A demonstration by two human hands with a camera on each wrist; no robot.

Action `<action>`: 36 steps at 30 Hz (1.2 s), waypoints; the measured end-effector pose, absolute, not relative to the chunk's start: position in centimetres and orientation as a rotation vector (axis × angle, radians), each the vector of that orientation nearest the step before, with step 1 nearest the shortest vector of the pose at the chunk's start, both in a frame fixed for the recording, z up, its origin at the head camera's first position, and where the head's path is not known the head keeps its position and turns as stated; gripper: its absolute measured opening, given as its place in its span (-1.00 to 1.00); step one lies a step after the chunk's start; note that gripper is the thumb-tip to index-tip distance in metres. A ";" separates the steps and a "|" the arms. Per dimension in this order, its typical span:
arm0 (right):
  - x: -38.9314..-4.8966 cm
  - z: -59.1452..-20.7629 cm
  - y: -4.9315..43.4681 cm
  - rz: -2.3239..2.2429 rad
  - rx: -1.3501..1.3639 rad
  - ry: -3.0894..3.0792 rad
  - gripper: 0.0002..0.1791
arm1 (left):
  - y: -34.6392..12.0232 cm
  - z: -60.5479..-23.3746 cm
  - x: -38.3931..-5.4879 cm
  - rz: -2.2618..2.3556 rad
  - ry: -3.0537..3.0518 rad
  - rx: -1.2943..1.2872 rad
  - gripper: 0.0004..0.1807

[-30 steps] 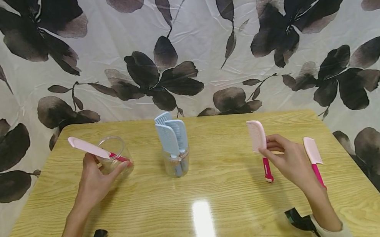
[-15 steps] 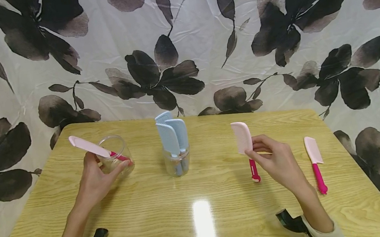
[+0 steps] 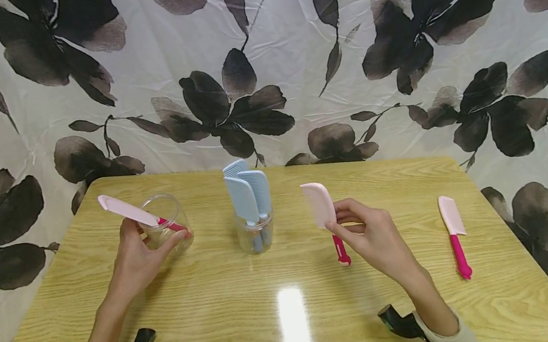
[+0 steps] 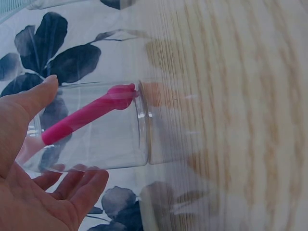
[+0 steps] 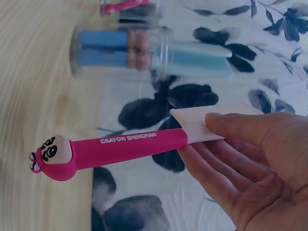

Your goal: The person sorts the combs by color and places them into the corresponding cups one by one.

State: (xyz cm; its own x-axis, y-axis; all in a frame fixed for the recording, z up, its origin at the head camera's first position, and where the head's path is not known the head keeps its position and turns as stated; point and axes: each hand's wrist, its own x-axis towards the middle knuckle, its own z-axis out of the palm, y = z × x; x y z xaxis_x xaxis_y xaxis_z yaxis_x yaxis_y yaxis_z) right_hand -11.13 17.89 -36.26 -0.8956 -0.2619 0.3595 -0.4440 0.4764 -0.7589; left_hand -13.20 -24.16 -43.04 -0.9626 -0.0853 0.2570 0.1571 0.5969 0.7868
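Observation:
On the left of the table my left hand (image 3: pixel 138 263) grips a clear jar (image 3: pixel 181 245) around its side. A pink comb (image 3: pixel 127 210) leans in that jar, its magenta handle (image 4: pixel 82 118) inside and its head sticking out over the rim. My right hand (image 3: pixel 373 233) pinches a second pink comb (image 3: pixel 320 205) by its head between thumb and fingers. That comb is held above the table, head up, and its magenta handle (image 5: pixel 127 148) hangs down with a cartoon-face end. Between the hands stands another clear jar (image 3: pixel 256 240) holding several light blue combs (image 3: pixel 248 193).
A third pink comb (image 3: pixel 454 230) lies on the wooden table (image 3: pixel 218 310) at the right. Behind the table hangs a white cloth (image 3: pixel 294 79) with dark flowers.
My right hand has carried its pink comb leftward, toward the jar of blue combs. My left hand and its jar have stayed in place.

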 end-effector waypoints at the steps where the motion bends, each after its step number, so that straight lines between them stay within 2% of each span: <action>1: -11.1 -36.3 17.6 1.394 0.627 -2.524 -0.66 | -24.2 -43.0 -13.2 -1.298 -2.561 -0.059 -0.07; 23: -11.1 -35.5 11.4 1.543 0.916 -2.420 -0.70 | -24.0 -42.9 -13.2 -1.342 -2.550 -0.060 -0.04; 30: -11.3 -35.2 9.5 1.589 0.950 -2.407 -0.62 | -24.0 -42.9 -13.1 -1.347 -2.545 -0.069 -0.04; 36: -11.4 -34.9 8.1 1.634 0.961 -2.390 -0.62 | -24.0 -42.8 -13.1 -1.328 -2.556 -0.052 -0.04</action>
State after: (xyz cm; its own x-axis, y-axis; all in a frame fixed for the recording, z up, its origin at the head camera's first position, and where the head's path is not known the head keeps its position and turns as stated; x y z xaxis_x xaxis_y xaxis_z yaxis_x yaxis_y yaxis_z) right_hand -11.38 8.11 -34.90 -0.7977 -0.4441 0.4080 -0.5414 0.2294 -0.8088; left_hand -13.07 -23.97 -42.80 -0.9655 -0.0876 0.2451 0.1502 0.5814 0.7996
